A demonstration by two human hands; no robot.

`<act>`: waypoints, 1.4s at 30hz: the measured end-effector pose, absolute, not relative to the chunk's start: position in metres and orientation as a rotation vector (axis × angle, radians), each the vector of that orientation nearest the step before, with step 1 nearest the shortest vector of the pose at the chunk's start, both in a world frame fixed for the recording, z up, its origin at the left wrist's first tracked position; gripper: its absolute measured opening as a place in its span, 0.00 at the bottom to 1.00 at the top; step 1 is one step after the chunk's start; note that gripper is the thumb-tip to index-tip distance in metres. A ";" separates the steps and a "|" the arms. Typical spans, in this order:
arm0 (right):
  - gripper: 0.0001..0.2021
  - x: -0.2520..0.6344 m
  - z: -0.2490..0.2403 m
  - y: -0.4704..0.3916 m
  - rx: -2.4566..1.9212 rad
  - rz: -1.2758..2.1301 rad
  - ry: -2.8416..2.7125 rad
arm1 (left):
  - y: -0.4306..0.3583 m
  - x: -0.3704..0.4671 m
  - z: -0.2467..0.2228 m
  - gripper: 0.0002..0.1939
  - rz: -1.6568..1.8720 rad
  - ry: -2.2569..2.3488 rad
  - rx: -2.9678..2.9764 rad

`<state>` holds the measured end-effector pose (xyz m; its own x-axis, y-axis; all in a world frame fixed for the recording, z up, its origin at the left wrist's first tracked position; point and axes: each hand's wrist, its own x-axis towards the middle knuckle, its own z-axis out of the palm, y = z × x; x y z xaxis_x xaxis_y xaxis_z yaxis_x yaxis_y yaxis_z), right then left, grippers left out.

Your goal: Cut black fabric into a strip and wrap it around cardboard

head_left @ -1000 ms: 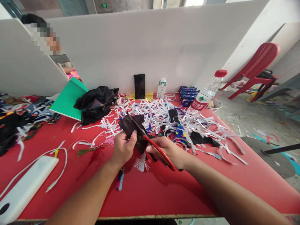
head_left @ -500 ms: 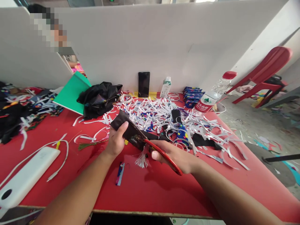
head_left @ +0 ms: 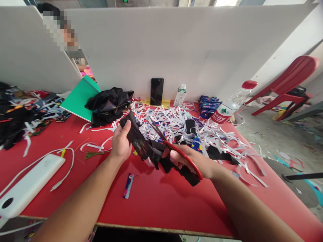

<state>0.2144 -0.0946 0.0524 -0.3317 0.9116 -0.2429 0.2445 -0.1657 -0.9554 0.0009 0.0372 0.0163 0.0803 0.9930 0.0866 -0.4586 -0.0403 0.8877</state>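
My left hand (head_left: 121, 143) pinches a strip of black fabric (head_left: 138, 136) by its upper end, thumb on top. The strip hangs down to the right and has a faint shiny print. My right hand (head_left: 189, 158) is closed round the red-handled scissors (head_left: 183, 155), whose blades point up and left, apart from the strip in my left hand. A further black strip runs beneath my right hand; whether it joins the held piece I cannot tell. On the table below lies a small blue patterned scrap (head_left: 128, 186) with a pale edge.
White and patterned offcuts (head_left: 166, 119) are heaped behind my hands. Behind them stand a phone (head_left: 156, 91), a small carton (head_left: 180, 95) and a large bottle (head_left: 227, 106). Bundled black fabric (head_left: 109, 104) leans by a green board (head_left: 82, 97). A white power bank (head_left: 31, 185) lies left.
The scissors have moved away from the black fabric, rightward, with their blades clear of it. A white fringe that hung below the fabric no longer shows plainly. The black strip under my right hand shows more.
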 end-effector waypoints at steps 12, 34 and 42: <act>0.39 0.187 0.056 -0.100 -1.447 1.533 -1.592 | 0.009 0.012 0.008 0.21 1.349 0.764 0.857; 0.35 0.177 0.032 -0.103 -1.195 1.555 -1.541 | -0.007 0.015 0.008 0.18 1.345 0.742 0.894; 0.36 0.170 0.025 -0.104 -1.320 1.539 -1.447 | -0.012 0.016 0.015 0.19 1.302 0.805 0.932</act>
